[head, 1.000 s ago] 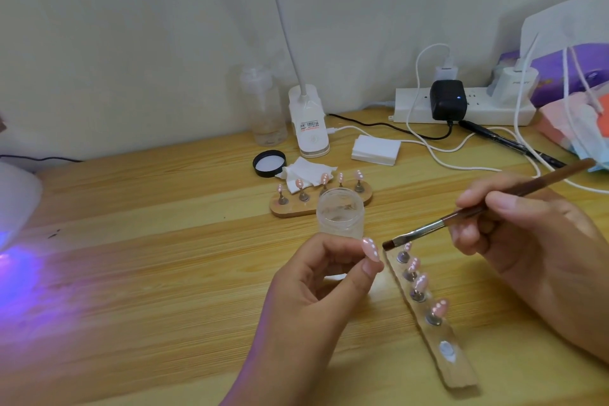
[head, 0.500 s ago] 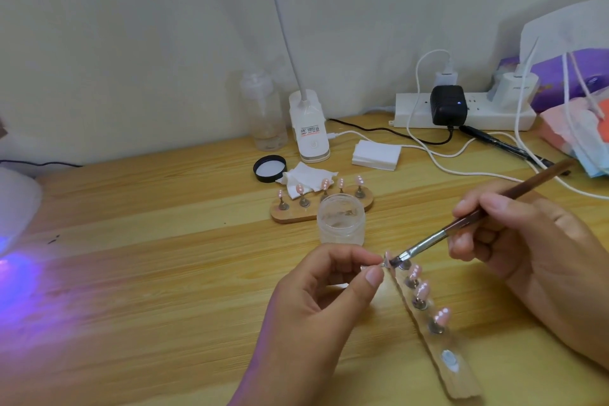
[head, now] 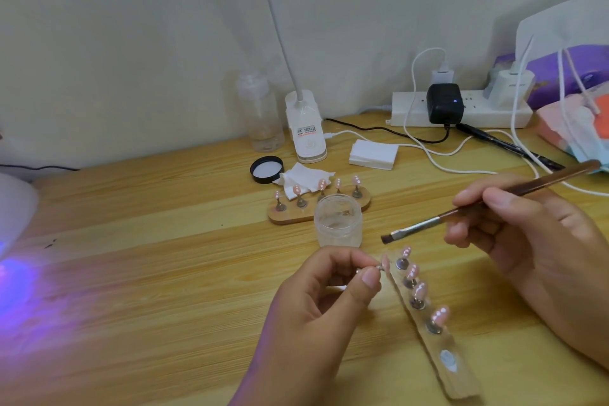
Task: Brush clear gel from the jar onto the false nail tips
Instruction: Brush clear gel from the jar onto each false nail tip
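Lower centre: the left hand (head: 329,293) is pinching a nail tip (head: 385,263) by its stem, the right hand (head: 527,241) is gripping the brush (head: 428,219) above it. A wobbling pinch is risking gel smearing onto skin.

1. The left hand (head: 329,293) is hovering at near centre, with its forearm rising from the near edge.
2. Its thumb and forefinger are pinching the peg of a small pale pink false nail tip (head: 385,262), and the other fingers are curling loosely into the palm.
3. The right hand (head: 527,241) is hovering at the right, gripping a slim brown wooden-handled flat brush (head: 543,182) like a pen, thumb on top.
4. The two hands are hanging apart, not touching.
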A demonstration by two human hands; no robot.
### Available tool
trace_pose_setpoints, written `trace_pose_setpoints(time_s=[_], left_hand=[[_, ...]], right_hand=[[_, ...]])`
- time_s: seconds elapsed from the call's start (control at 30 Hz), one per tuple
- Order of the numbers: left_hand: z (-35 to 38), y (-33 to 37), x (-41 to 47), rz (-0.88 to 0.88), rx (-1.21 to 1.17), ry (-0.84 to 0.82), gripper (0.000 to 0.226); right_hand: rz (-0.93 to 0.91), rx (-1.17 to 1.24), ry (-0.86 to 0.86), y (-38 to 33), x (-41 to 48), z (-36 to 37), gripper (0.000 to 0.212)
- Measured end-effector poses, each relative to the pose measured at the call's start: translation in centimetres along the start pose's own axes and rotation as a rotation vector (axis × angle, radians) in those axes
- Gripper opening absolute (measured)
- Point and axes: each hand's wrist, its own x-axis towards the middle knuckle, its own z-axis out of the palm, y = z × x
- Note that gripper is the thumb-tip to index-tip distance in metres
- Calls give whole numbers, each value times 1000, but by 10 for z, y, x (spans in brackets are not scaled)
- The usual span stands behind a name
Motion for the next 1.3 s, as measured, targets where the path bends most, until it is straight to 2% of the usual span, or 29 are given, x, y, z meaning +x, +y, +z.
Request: trace_pose_setpoints(time_s=[0.03, 0.07, 0.17, 0.3, 0.37, 0.43, 0.53, 0.7, 0.77, 0.83, 0.97, 1.1, 1.3], left_hand=[[0, 0, 0, 2, -2, 2, 26], [1, 0, 0, 2, -2, 3, 26], [0, 1, 0, -10, -7, 9, 26], [0, -1, 0, -16, -4, 16, 28], [0, 0, 0, -19, -13, 8, 28], [0, 0, 0, -15, -13, 26, 28], [0, 2, 1, 1, -28, 91, 26], [3, 11, 3, -14, -99, 123, 8], [4, 12, 3, -18, -120, 124, 10], [4, 12, 3, -24, -148, 129, 11], [4, 12, 2, -51, -128, 128, 3], [2, 8, 4, -61, -105, 127, 9], [1, 5, 5, -65, -89, 101, 11]], right_hand=[[-4, 21, -4, 0, 0, -1, 15], [0, 26, -5, 2, 0, -2, 16], [-1, -5, -13, 3, -2, -1, 30], [-22, -110, -30, 5, -2, -2, 17], [-26, -140, -24, 6, -2, -3, 33], [-39, -114, 8, 6, -1, -4, 37], [-59, -49, 22, 7, 1, -7, 17], [-65, 4, -3, 6, 0, -3, 18], [-51, -6, -47, 4, -2, -1, 26], [-44, -6, -57, 4, -3, -1, 24], [-32, 3, -71, 8, -2, -1, 36], [-75, -113, -30, 13, -1, -4, 41], [-209, -305, 6, 23, -1, -14, 31]])
